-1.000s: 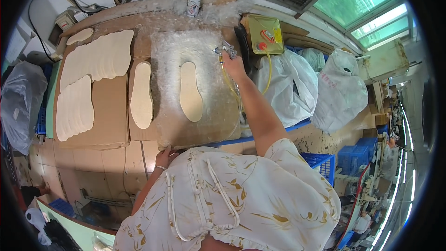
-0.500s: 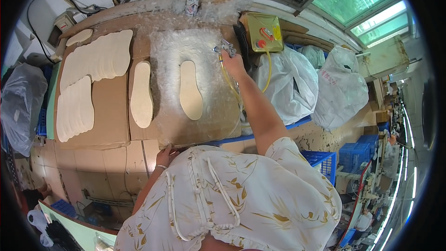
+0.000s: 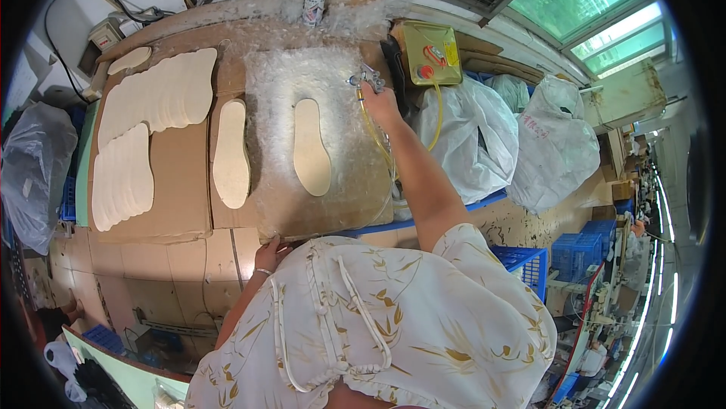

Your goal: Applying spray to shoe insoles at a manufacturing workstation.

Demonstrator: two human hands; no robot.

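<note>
My right hand point(image 3: 379, 104) is closed around a metal spray gun point(image 3: 366, 78) with a yellow hose, held over the right side of a glue-crusted sheet point(image 3: 276, 76). Under its nozzle side, to the left, a single cream insole point(image 3: 311, 148) lies flat on that sheet. Another insole point(image 3: 231, 154) rests on the cardboard just left of it. At the cardboard's front edge is my left hand point(image 3: 270, 255), its fingers loosely extended against the edge and partly hidden by my shirt; nothing shows in it.
Overlapping insoles point(image 3: 156, 95) spread over cardboard at the left. A dark-capped can point(image 3: 314, 4) stands at the back. Right of the sheet are a yellowish metal can point(image 3: 431, 46), the hose point(image 3: 439, 118), white plastic bags point(image 3: 473, 136) and a blue crate point(image 3: 524, 264).
Almost nothing differs. My right hand and the spray gun have barely shifted; the insoles lie where they were.
</note>
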